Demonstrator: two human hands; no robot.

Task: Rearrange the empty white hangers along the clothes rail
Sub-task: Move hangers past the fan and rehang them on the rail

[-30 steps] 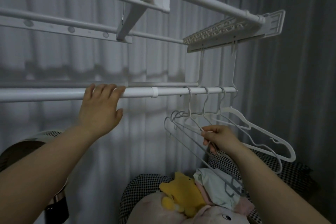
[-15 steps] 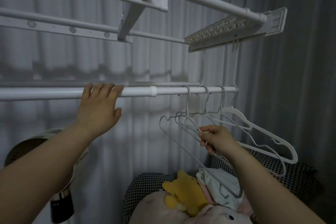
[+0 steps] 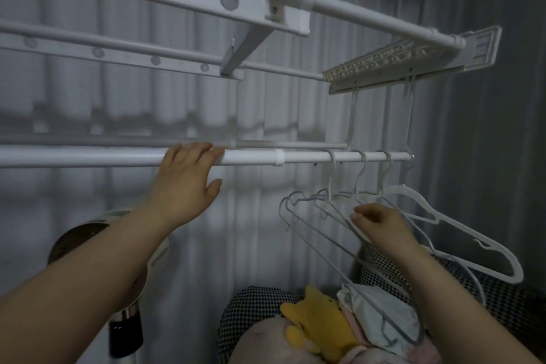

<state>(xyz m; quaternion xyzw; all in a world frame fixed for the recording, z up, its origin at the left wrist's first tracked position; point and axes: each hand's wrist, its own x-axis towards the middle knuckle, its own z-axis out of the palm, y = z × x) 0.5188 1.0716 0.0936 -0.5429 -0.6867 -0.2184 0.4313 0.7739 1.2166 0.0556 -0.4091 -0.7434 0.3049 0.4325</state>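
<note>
The white clothes rail (image 3: 251, 157) runs across the middle of the view. Several empty white hangers hook onto its right end. The thin wire hangers (image 3: 310, 235) slant down to the left, and a thicker plastic hanger (image 3: 472, 242) hangs furthest right. My left hand (image 3: 183, 183) is on the rail left of its joint collar, fingers hooked over the top and thumb free below. My right hand (image 3: 381, 224) sits below the hooks with curled fingers pinching the sloping arm of one thin hanger.
Upper drying bars and a white clip panel (image 3: 413, 63) hang overhead, with two straps down to the rail's end. Grey curtains (image 3: 487, 142) are close behind. Below lie a yellow plush toy (image 3: 319, 319), folded cloth and a checked cushion (image 3: 520, 298). A round appliance (image 3: 76, 239) stands low left.
My right hand has risen a little along the thin hanger, and the thin hangers have swung slightly left. My left hand has stayed on the rail. The view has shifted.
</note>
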